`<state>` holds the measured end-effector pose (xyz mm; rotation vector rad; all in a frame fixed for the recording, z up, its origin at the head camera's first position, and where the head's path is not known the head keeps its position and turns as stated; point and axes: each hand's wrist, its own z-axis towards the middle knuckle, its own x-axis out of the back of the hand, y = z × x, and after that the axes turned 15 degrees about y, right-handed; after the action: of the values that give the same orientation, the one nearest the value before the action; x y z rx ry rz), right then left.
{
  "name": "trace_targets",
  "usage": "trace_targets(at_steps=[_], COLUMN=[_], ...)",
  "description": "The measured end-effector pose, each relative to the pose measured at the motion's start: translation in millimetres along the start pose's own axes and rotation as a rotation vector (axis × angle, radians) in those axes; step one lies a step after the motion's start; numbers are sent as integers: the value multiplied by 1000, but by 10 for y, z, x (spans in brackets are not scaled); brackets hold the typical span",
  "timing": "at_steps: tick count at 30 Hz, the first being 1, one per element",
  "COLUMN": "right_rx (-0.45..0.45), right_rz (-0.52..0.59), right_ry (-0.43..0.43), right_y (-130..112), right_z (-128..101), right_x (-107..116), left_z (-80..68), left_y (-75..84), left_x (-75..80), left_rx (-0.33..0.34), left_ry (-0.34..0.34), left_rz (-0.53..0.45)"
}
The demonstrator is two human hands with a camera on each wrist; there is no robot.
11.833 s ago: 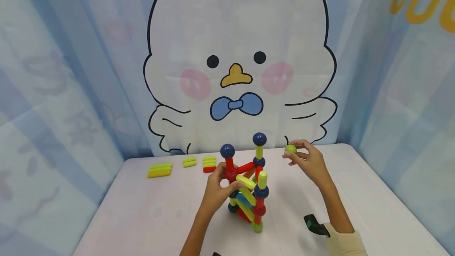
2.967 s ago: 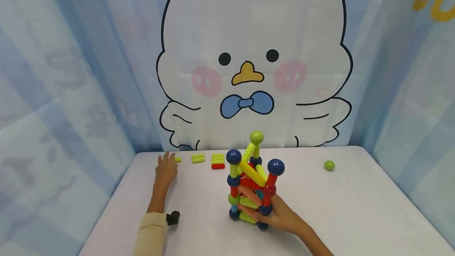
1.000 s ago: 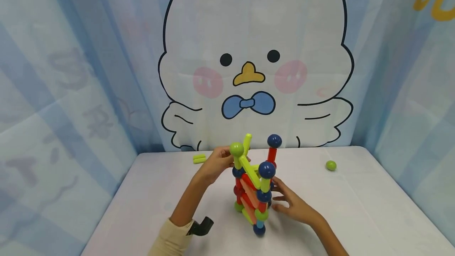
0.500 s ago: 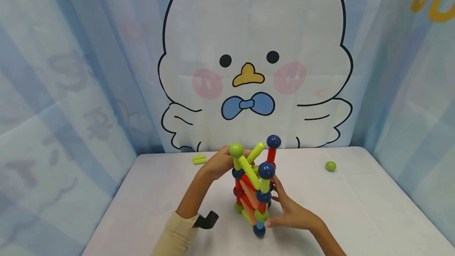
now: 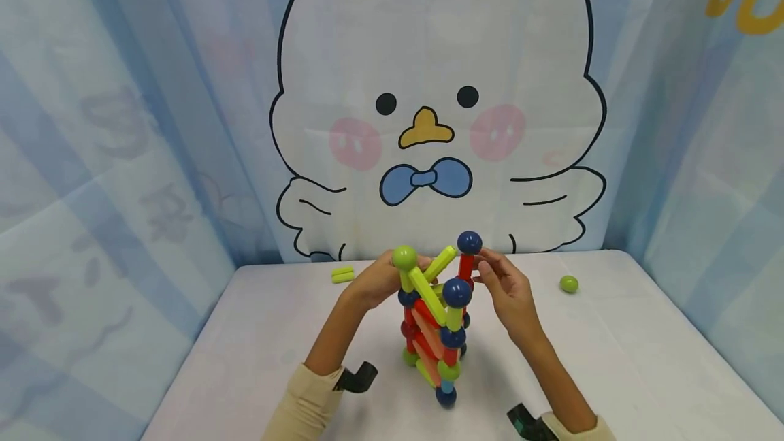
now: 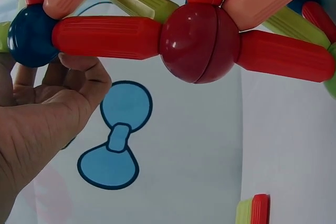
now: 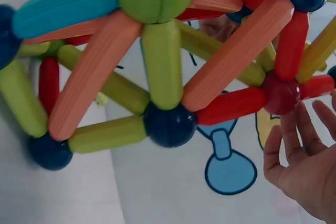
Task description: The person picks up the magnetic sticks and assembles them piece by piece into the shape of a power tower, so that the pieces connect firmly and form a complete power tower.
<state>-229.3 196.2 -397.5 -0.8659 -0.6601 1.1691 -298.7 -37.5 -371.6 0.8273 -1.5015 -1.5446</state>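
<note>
A tower of magnetic rods and balls stands on the table in the head view. My left hand is behind its green-topped column, holding a slanting yellow-green rod. The rod's upper end points at the dark blue ball topping another column. In the left wrist view my left hand has curled fingers beside a blue ball. My right hand is at the red rod under that top ball. In the right wrist view its loosely extended fingers reach up beside a dark red ball.
Two yellow-green rods lie near the table's back edge. A lone green ball rests at the back right. The left wrist view shows a red rod beside a yellow-green one. A printed curtain hangs behind the table.
Since 3.0 s ago, the left hand has come from the back-left rods to the turned tower. The held rod has tilted right. The right hand has risen from the tower's lower part.
</note>
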Motion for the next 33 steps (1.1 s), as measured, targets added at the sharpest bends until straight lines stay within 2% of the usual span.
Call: trace_targets(at_steps=[9,12,15,18,21,23,26,28,30,33], right_rx=[-30,-55,-80,-82,-78,-83,-95,-97,-86,-63], right_rz=[6,-12,-34,-46,-41,-28,-6,5,11,19], right_ry=[9,6,-28,-75,-129,-160,-191,-199,-202,-202], right_y=[-17,20,81,152,218,255,288,300,311,333], right_z=[28,-1,-50,-113,-178,-211,-235,-242,-247,-252], right_x=[-95,-84,-60,-30,4,24,43,48,54,69], left_z=[20,17,32,77,117,131,134,124,117,105], left_y=[-3,-37,-143,-346,-640,-853,-1122,-1240,-1308,-1326], left_x=[1,35,149,317,468,527,564,558,550,529], left_rx=[-6,11,30,29,34,35,29,27,23,36], left_ry=[1,50,164,329,500,572,612,615,602,571], left_rz=[-17,19,93,223,433,590,796,899,983,1067])
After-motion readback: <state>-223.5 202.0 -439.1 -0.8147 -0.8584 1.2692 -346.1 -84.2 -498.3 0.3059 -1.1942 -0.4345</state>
